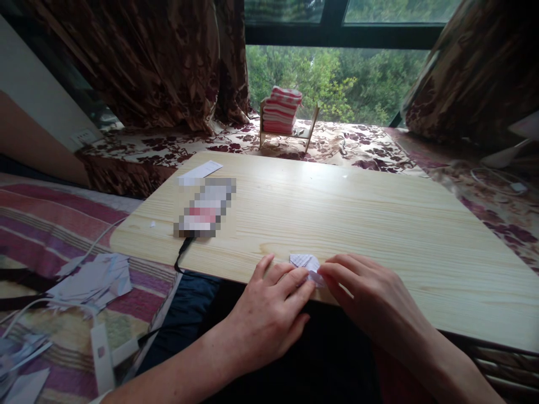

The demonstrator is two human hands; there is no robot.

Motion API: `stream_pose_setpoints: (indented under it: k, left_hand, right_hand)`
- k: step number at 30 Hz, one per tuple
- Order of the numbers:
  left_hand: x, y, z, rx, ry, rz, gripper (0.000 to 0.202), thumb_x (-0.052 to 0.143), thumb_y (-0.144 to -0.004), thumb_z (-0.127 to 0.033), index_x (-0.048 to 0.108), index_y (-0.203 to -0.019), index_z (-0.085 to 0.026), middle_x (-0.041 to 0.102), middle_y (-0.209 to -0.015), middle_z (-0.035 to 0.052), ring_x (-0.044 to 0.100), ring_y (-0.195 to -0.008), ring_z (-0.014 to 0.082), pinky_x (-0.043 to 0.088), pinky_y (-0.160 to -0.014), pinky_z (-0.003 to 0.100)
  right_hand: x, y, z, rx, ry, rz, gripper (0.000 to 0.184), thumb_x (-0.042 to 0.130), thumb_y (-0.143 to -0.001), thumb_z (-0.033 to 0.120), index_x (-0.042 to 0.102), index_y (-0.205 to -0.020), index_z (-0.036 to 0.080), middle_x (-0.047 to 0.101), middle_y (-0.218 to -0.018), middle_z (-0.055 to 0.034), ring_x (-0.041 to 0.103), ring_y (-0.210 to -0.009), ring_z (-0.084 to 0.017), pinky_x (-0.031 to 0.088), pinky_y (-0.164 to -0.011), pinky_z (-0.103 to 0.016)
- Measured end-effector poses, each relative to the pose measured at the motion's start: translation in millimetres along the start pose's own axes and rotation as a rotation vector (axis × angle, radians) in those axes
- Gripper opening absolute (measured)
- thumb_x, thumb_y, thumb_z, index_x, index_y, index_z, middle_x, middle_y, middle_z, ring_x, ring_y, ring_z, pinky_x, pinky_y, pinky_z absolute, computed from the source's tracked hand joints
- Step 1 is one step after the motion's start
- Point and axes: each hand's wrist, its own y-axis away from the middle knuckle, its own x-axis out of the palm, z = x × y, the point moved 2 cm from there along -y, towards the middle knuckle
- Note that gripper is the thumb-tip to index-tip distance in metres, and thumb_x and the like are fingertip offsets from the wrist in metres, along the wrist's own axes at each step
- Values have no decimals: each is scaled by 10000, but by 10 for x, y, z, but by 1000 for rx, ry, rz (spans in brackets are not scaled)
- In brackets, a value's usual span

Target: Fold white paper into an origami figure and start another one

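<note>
A small folded piece of white paper (304, 261) with printed or ruled lines lies at the near edge of the wooden table. My left hand (275, 306) rests over its left side, fingers stretched out and apart, fingertips on the paper. The left thumb hangs below the others, off the paper. From the right, my right hand (364, 286) reaches the same paper, its thumb and fingertips closed together at the paper's right edge. Fingers of both hands hide part of the paper's lower portion.
On the wooden table (379, 224), a blurred-out phone-like device (206, 207) with a black cable lies left, near a paper strip (202, 171). Loose paper sheets (95, 280) and a white power strip (101, 359) lie on the striped bedding. Folded striped cloths (280, 112) sit on a small rack by the window.
</note>
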Motion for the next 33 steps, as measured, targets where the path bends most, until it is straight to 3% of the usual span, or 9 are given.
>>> stream_pose_setpoints:
  k: [9,20,33]
  left_hand:
    - [1,2,-3,9,-17,-10,395,511,-872,-249,519,-1257,-162,580,-1277,101,487,-1178,252,258,-1096,518]
    - [3,-10,-10,46,-43,27,444,451,-903,-214,450,-1338,-122,501,-1396,101,465,-1193,261,268,-1076,531]
    - [-6,-24,-18,56,-62,18,413,455,-899,-204,484,-1305,-134,494,-1404,85,455,-1206,257,249,-1083,522]
  right_hand:
    - [11,50,-5,-32,21,-15,232,435,-920,156,647,-837,198,669,-846,-64,587,-780,-183,424,-702,-303]
    - [21,61,-22,-10,-97,-12,212,449,-912,138,647,-884,207,639,-873,-65,573,-757,-167,454,-655,-274]
    - [-19,50,-14,-117,11,1,244,393,-926,123,623,-866,179,644,-854,-81,550,-729,-183,463,-646,-298]
